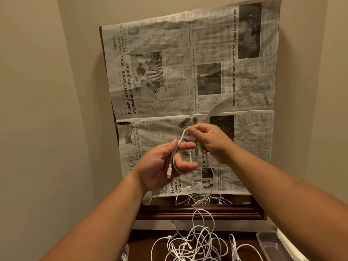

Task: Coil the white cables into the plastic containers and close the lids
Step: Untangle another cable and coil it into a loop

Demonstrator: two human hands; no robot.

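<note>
At the far left there is only a plain beige wall (47, 110). Next to it a crumpled sheet of newspaper (188, 72) hangs upright over a dark wooden frame (197, 212), whose bottom rail shows under the paper's lower edge.

Both forearms are raised in front of the paper. The left hand (162, 166) is turned palm up with its fingers curled, and a white cable (175, 150) runs down across the palm, its plug end lying near the heel of the hand. A loop of the same cable curves round the curled fingers. Just to the right and a little higher, the right hand (209, 142) pinches the cable's upper bend between thumb and fingertips; from there the cable drops away beneath the wrist.

Below the hands, on the dark wooden surface (244, 240), lies a loose tangle of white cables (192, 243), uncoiled. Further right, at the surface's edge, a clear plastic container (271, 245) lies open with nothing coiled inside.
</note>
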